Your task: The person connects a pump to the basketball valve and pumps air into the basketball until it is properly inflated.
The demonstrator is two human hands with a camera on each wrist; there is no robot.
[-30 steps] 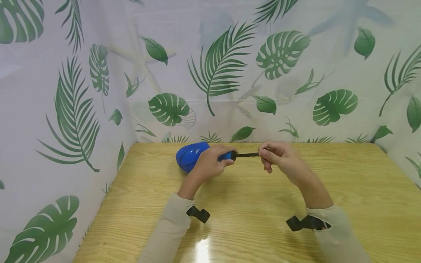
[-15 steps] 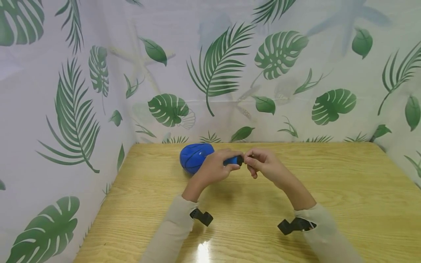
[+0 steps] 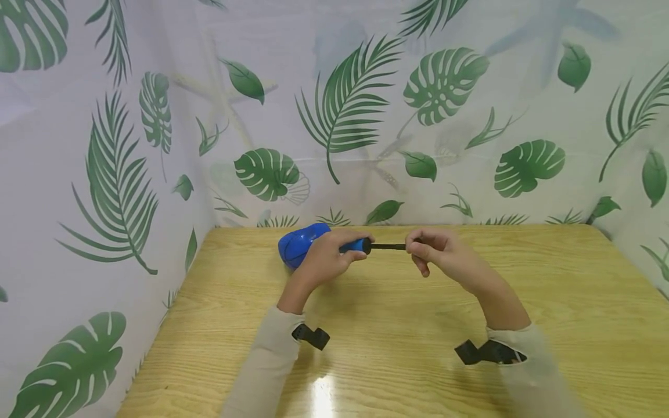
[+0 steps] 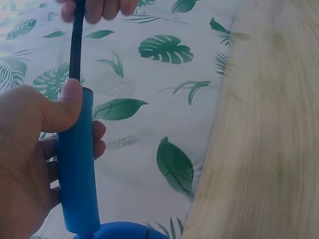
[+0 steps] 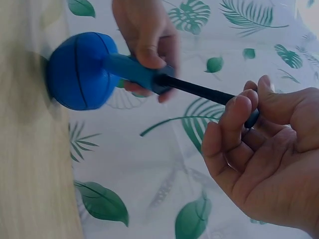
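Note:
A blue ball pump (image 3: pixel 354 246) lies roughly level between the two hands, its barrel gripped by my left hand (image 3: pixel 329 258). Out of the barrel's black end runs a black rod (image 3: pixel 388 247), drawn out a good way. The fingers and thumb of my right hand (image 3: pixel 441 255) pinch the rod's far end, as the right wrist view shows. At the barrel's other end sits a blue ball (image 5: pixel 82 72) with black lines, resting on the table. Its outline looks dented in the head view. How the pump joins the ball is hard to make out.
Beneath everything is a wood-grain table (image 3: pixel 397 354). White cloth (image 3: pixel 360 116) with green leaf prints rises behind it and along both sides. A black strap mount sits at each cuff of the light sleeves (image 3: pixel 266 360).
Half a second ago my right hand had pushed the rod almost fully into the barrel. Since then it has moved right and drawn the rod out again; my left hand and the ball shifted slightly left.

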